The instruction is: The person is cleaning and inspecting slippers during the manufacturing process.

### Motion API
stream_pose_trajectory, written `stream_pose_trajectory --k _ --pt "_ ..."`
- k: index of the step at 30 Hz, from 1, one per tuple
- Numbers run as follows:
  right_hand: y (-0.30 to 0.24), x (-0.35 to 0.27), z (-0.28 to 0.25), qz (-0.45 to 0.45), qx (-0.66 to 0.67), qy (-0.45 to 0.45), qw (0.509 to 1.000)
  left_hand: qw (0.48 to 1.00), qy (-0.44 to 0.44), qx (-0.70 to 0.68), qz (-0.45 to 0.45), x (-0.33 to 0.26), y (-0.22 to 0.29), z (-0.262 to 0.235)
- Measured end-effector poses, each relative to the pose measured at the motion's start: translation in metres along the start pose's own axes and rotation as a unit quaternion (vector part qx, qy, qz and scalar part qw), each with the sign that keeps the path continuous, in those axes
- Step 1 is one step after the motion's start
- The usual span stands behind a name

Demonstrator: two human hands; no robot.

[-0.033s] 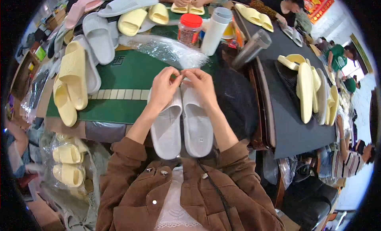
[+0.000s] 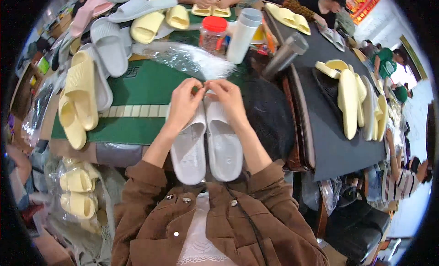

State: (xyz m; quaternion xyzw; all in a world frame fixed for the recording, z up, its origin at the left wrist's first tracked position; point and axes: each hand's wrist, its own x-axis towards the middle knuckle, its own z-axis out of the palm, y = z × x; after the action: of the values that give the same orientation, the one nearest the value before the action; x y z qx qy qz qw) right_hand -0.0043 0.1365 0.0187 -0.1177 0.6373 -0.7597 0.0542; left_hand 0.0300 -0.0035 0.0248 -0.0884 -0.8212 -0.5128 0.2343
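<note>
A pair of light grey slide slippers lies side by side on the near edge of the table, the left slipper (image 2: 188,152) and the right slipper (image 2: 225,151) with their straps away from me. Over their far ends my left hand (image 2: 185,102) and my right hand (image 2: 228,98) meet, thumbs and fingertips pinched together. Whatever sits between the fingertips is too small to make out. Just beyond the hands lies a heap of clear plastic (image 2: 192,59). A row of small cream pieces (image 2: 135,111) on the green mat (image 2: 123,134) stretches left from my left wrist.
Yellow slippers (image 2: 82,94) and grey slippers (image 2: 109,46) crowd the left. A red-lidded jar (image 2: 214,35), a white bottle (image 2: 243,37) and a grey tumbler (image 2: 286,55) stand beyond. More slippers (image 2: 350,101) rest on the dark right table (image 2: 331,149). Several people work around.
The whole view has shifted slightly, so things on the table sit a little farther left. Both hands keep the same pinch above the slippers.
</note>
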Motion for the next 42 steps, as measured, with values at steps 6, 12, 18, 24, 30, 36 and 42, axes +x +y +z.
stream_pose_trajectory --k 6,12,18,24,30,36,42 --pt "-0.002 0.004 -0.003 0.055 0.142 0.008 0.988 1.000 -0.009 0.022 -0.015 0.000 -0.005 -0.003" --pt "-0.032 -0.006 -0.015 0.014 0.325 0.015 0.945 0.998 -0.037 0.012 -0.048 -0.001 -0.007 -0.001" --pt "-0.101 -0.026 -0.034 -0.112 0.273 0.066 0.953 0.997 -0.072 0.001 -0.041 -0.002 -0.016 -0.003" --pt "-0.183 -0.090 -0.085 -0.310 0.052 0.136 0.939 0.996 -0.082 0.009 -0.046 0.000 -0.016 -0.003" --pt "-0.195 -0.132 -0.189 -0.250 -0.411 0.368 0.796 0.993 -0.099 0.016 -0.054 0.000 -0.020 -0.004" --pt "-0.163 -0.141 -0.271 -0.072 -0.753 0.386 0.528 0.994 -0.101 0.016 -0.049 -0.001 -0.023 -0.002" --pt "-0.159 -0.142 -0.329 0.003 -0.787 0.328 0.522 0.993 -0.107 0.003 -0.052 0.000 -0.024 0.001"
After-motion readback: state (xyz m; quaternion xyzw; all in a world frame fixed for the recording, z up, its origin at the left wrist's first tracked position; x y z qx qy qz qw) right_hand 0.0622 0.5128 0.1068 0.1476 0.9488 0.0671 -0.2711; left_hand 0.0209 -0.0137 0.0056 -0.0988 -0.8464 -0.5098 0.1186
